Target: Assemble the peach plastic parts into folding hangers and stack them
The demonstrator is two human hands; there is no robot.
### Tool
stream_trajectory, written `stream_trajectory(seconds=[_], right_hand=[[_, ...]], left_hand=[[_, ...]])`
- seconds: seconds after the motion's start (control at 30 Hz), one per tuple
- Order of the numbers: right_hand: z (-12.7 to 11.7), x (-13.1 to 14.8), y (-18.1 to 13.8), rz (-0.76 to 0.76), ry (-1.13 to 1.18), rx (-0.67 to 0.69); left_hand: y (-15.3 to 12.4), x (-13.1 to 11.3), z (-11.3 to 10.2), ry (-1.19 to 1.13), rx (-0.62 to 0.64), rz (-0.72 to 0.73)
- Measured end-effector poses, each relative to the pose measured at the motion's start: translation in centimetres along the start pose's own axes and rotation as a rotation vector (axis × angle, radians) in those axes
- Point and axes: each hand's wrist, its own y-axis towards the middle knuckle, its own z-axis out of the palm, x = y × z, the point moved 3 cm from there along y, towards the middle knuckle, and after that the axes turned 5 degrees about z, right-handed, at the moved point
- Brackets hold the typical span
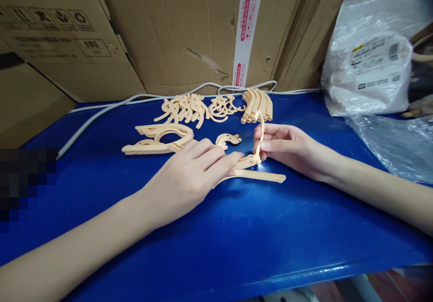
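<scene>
My left hand point(192, 176) is closed over a beige plastic folding hanger point(249, 161), pressing it near the blue tabletop. One long hanger arm point(264, 175) sticks out to the right below the fingers. With thumb and fingers, my right hand point(284, 146) pinches the upright hanger hook point(261, 133), whose lower end meets the tip of the hanger under my left hand. Just behind them lies a loose curved piece point(230, 139), partly hidden by my left hand. Folded hanger parts point(158, 146) rest beyond my left knuckles.
At the back are piles of beige hooks point(186, 108), ring-shaped pieces point(219, 108) and stacked curved arms point(257, 103). A white cable point(128, 99) runs before cardboard boxes point(189, 31). Plastic packaging point(368, 63) stands at the right on the blue table point(250, 243).
</scene>
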Motion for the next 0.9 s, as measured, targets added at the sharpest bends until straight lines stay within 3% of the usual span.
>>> stream_trajectory(seconds=[0.23, 0.9], right_hand=[[0.1, 0.5, -0.2, -0.038, -0.038, 0.039], [0.3, 1.3, -0.5, -0.151, -0.157, -0.083]], left_hand=[[-0.1, -0.5, 0.2, 0.023, 0.007, 0.029], [-0.1, -1.0, 0.8, 0.084, 0.02, 0.013]])
